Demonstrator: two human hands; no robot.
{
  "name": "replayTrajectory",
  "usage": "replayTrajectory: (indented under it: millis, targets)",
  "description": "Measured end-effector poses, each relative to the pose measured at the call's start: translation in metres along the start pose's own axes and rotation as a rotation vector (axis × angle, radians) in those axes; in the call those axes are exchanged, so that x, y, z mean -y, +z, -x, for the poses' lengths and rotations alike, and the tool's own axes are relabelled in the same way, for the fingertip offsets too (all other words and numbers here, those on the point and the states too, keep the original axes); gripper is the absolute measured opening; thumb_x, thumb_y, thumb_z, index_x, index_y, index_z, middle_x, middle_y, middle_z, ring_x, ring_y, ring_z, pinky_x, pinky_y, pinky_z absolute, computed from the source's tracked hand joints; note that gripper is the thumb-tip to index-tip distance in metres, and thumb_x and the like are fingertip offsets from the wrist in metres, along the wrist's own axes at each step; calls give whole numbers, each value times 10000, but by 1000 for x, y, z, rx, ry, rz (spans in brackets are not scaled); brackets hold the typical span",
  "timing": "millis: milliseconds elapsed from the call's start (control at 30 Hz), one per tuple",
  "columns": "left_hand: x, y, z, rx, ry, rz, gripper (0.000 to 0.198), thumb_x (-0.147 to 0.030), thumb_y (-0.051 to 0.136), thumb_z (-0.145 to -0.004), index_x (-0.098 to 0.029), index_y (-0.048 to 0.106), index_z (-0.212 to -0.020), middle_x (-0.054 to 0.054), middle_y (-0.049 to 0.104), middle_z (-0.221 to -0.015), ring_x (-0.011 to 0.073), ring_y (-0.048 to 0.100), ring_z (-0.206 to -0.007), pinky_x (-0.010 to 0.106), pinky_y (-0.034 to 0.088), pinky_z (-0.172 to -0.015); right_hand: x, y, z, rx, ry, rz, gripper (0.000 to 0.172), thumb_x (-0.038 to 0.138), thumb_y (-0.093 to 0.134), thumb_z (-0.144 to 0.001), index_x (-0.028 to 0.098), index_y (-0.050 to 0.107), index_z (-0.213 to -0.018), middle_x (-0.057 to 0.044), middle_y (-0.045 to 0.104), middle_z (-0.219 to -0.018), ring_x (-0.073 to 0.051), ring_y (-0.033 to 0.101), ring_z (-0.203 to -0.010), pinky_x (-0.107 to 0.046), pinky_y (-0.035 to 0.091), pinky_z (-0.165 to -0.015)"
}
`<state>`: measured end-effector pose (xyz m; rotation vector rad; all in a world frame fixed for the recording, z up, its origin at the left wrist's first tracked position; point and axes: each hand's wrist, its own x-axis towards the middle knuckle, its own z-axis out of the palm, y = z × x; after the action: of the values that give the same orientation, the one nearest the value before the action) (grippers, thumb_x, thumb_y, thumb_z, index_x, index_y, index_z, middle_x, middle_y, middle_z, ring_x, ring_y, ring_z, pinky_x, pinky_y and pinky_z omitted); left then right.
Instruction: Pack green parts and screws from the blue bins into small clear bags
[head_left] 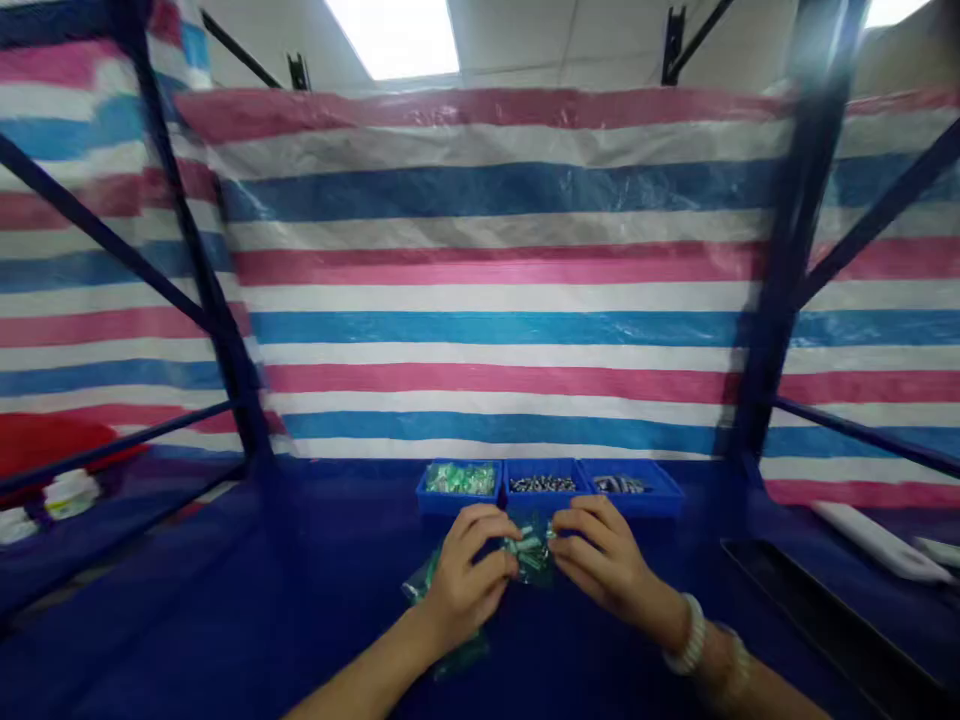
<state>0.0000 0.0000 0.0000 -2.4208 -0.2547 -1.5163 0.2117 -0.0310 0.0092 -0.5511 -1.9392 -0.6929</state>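
Above the blue tabletop, my left hand [474, 565] pinches the left side of a small clear plastic bag [533, 553] with thumb and fingers. Pale green and white slender pieces show inside the bag. On the opposite side, my right hand [606, 560] has its fingertips closed at the bag's right edge; a small shiny bit shows at those fingertips, too blurred to name. Beaded bracelets [688, 635] circle the right wrist. More clear greenish plastic bags [459, 655] lie on the table, partly hidden under my left hand and forearm.
Three blue bins stand behind my hands: the left bin [439, 504] holds green-white pieces, the middle bin [536, 500] small metallic parts, the right bin [664, 500] greyish pieces. A black tray [832, 615] and a white object [881, 540] lie rightward. Dark blue posts [780, 300] frame both sides.
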Motion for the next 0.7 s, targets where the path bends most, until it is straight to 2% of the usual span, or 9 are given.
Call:
replayTrajectory:
  millis: [100, 200, 267, 333, 400, 467, 500, 600, 700]
  targets:
    - [-5, -2, 0, -38, 129, -68, 173, -51, 510, -864, -174, 597, -778, 73, 670, -947, 215, 570, -993, 424, 513, -841, -2, -4, 5, -59, -98, 38, 147, 69, 551, -882, 194, 626, -863, -60, 686, -870, -196, 558, -833, -344, 507, -715]
    - [-10, -2, 1, -29, 119, -19, 149, -54, 525, -844, -190, 584, -844, 65, 699, -945, 213, 614, -977, 430, 515, -851, -2, 1, 9, -19, -40, -35, 171, 53, 544, -865, 205, 615, -901, -69, 675, -918, -214, 549, -889, -368, 501, -748]
    - [-10, -1, 1, -52, -32, 67, 154, -63, 557, -806, -209, 555, -853, 40, 709, -897, 194, 647, -898, 387, 529, -810, -2, 7, 10, 3, 95, -150, 202, 38, 524, -847, 207, 599, -927, -76, 654, -942, -227, 542, -930, -400, 493, -791]
    - [-2, -3, 0, -120, -282, 96, 142, -111, 582, -800, -223, 540, -876, 26, 694, -860, 184, 653, -841, 354, 525, -784, -3, 14, 10, -35, 248, -263, 229, 26, 493, -830, 209, 584, -934, -75, 632, -936, -231, 543, -937, -429, 474, -827]
    - [20, -9, -3, -189, -513, 49, 157, -169, 583, -827, -216, 534, -969, 45, 667, -894, 187, 642, -849, 344, 510, -791, -4, 19, 11, -87, 368, -329, 231, 28, 474, -820, 210, 578, -917, -66, 619, -906, -231, 550, -917, -443, 451, -844]
    - [56, -18, -5, -204, -648, -7, 232, -207, 560, -856, -197, 501, -1080, 59, 640, -931, 184, 629, -846, 324, 501, -767, -6, 22, 11, -118, 453, -364, 216, 38, 471, -813, 211, 578, -886, -56, 615, -872, -229, 557, -889, -443, 431, -850]
    - [76, -23, -6, -191, -704, -26, 243, -228, 549, -862, -195, 491, -1096, 39, 632, -884, 171, 623, -790, 298, 499, -715, -8, 23, 11, -128, 488, -377, 210, 41, 471, -808, 211, 579, -870, -51, 614, -859, -226, 560, -875, -438, 424, -851]
    - [128, -33, 2, -68, -817, -64, 177, -250, 550, -843, -187, 534, -1008, -46, 552, -643, 140, 564, -588, 247, 452, -566, -11, 27, 14, -136, 567, -423, 216, 37, 460, -780, 209, 580, -830, -44, 616, -837, -221, 561, -849, -411, 421, -825]
    - [152, -33, 20, 114, -836, -90, 117, -266, 599, -839, -159, 588, -887, -29, 578, -681, 138, 565, -615, 274, 466, -607, -11, 32, 16, -114, 625, -469, 243, 23, 439, -737, 209, 581, -800, -41, 620, -829, -220, 556, -839, -381, 421, -781]
